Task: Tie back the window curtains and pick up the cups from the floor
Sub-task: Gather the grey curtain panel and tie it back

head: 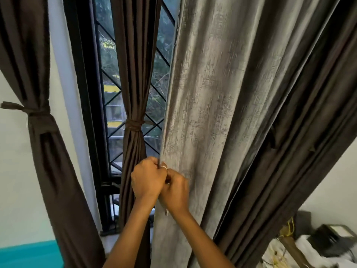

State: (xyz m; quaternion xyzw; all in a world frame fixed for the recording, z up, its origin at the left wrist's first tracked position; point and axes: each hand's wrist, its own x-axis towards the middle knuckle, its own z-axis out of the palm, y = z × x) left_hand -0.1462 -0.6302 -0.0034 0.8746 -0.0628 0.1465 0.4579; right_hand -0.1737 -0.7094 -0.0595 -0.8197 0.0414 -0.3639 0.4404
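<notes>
Window (108, 93): black frame with a diamond grille; greenery shows through the glass.
Grey curtain (212, 93): hangs loose over the right side of the window, with its left edge running down in front of the grille.
Left hand (148, 178): in front of the window's lower right corner, fingers curled tight round the grey curtain's left edge.
Right hand (176, 192): just right of and a little below the left hand, touching it. Its fingers are curled in on the same edge, gripping the cloth, though the fingertips are partly hidden behind the left hand.
Ring (164, 167): on a finger where the two hands meet; I cannot tell which hand wears it.
Middle curtain (135, 74): dark brown, hanging in front of the window's centre, gathered narrow and bound by a tie (134, 124) of the same cloth.
Left curtain (25, 55): dark brown, left of the window against the wall (15, 171), cinched by a knotted band (39, 117).
Dark curtain (301, 122): brown folds right of the grey curtain, slanting away from the window and not gathered.
Teal panel (29, 254): low on the wall, left of the window.
White cloth (309, 248): low and far right of the window, with a dark box (332, 238) on it.
</notes>
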